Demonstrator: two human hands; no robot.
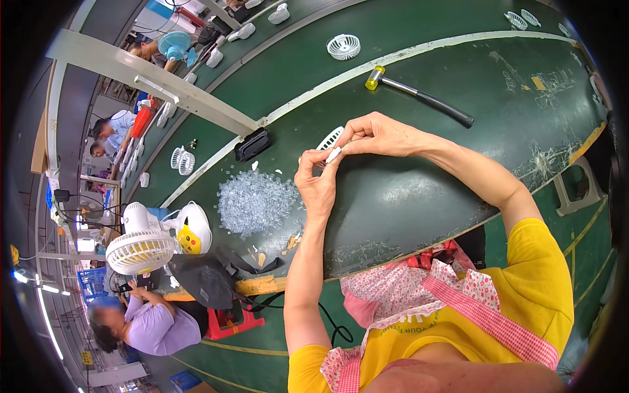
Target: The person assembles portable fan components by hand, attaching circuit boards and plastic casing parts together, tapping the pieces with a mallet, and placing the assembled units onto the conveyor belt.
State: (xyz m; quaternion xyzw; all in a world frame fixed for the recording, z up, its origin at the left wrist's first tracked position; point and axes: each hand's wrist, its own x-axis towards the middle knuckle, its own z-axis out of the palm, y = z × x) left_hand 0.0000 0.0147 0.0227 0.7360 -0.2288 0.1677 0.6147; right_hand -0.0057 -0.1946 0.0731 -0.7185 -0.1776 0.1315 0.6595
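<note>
My left hand (316, 185) and my right hand (378, 135) meet above the dark green bench (426, 190). Between them they hold a white round fan grille (329, 138), mostly hidden behind the fingers. My left thumb and forefinger pinch a small white piece (334, 155) at the grille's lower edge. My right hand grips the grille from the right. To the left of my left hand, a pile of small clear plastic pieces (255, 202) lies on the bench.
A hammer with a yellow head (419, 95) lies beyond my right hand. A black block (252, 144) sits by the pale belt edge, with another white grille (343, 46) on the belt. A white desk fan (141, 249), a black bag (208, 278) and a seated person in purple (151, 322) are at the left.
</note>
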